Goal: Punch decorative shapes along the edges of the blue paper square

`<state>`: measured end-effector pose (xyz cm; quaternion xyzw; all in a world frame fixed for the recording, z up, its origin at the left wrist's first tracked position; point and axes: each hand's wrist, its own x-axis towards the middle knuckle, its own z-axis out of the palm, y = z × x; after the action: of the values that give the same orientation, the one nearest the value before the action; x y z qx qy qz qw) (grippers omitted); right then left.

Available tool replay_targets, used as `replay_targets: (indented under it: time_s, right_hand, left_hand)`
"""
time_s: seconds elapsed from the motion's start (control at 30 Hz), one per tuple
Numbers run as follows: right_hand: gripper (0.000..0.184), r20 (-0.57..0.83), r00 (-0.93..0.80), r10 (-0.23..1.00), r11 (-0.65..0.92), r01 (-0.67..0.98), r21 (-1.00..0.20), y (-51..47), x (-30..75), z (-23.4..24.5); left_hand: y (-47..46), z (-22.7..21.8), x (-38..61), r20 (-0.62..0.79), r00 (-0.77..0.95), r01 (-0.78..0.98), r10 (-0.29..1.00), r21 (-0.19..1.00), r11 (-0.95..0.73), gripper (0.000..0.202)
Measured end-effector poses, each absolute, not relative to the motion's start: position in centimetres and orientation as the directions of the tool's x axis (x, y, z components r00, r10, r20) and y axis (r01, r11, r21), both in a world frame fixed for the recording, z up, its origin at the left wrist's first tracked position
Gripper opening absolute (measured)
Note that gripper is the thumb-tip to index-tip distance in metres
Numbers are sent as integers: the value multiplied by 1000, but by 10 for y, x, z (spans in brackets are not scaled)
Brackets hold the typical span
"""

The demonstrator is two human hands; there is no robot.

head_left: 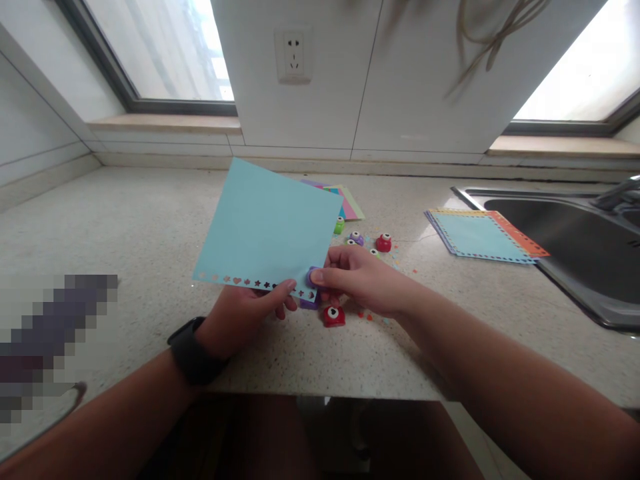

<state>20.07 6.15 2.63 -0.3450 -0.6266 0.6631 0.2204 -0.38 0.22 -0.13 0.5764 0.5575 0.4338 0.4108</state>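
A light blue paper sheet (267, 223) is held tilted above the counter, with a row of small punched shapes along its lower edge. My left hand (245, 313) pinches that lower edge from beneath; a black watch sits on its wrist. My right hand (357, 277) is closed on a small purple craft punch (311, 288) clamped over the sheet's lower right corner. A red punch with a heart window (333, 315) lies on the counter just below my right hand.
More small punches, green (339, 225), purple (357, 238) and red (383, 243), sit behind the sheet with paper confetti. Coloured paper (347, 200) lies further back. A stack of punched sheets (483, 237) lies beside a steel sink (575, 240) on the speckled counter (125, 220).
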Motion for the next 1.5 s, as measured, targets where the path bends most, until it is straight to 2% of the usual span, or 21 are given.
replay_targets:
  time_s: [0.2,0.43,0.67,0.83,0.93,1.03,1.13,1.27,1.4,1.5]
  right_hand:
    - [35,-167,-686,708,-86,152,-985,60,200,30]
    - [33,-164,-704,691,-56,174,-983,62,204,27]
    - [30,-179,-699,692,-136,117,-984,66,208,26]
    - [25,-140,-654,743,-131,63,-989,70,214,28]
    - [26,-96,-609,787,-83,49,-995,73,219,31]
    - [26,-4,-512,859,91,161,-983,77,222,34]
    - [24,127,-437,890,307,371,-876,80,224,35]
    - [23,176,-438,881,431,592,-681,86,226,31]
    - [23,261,-480,838,545,710,-446,92,229,25]
    - [28,239,-514,824,567,759,-320,94,231,21]
  left_hand:
    - [1,-3,-4,38,13,266,999,963,-40,25]
    - [2,-3,-6,52,38,334,998,940,-61,29]
    - [2,-2,-7,16,52,356,999,934,-34,31]
    - [1,-3,-8,-5,32,339,999,941,-7,35]
    - [1,-4,-9,-8,28,345,1000,939,-2,37]
    - [2,-5,-9,-13,26,346,1000,938,3,38]
    - [3,-5,-8,-30,-1,342,1000,939,28,41]
    - [3,-4,-5,-63,-41,312,997,947,73,46]
    - [3,-5,-5,-108,-70,308,992,943,124,49]
    - [3,-5,-5,-133,-73,331,988,931,150,50]
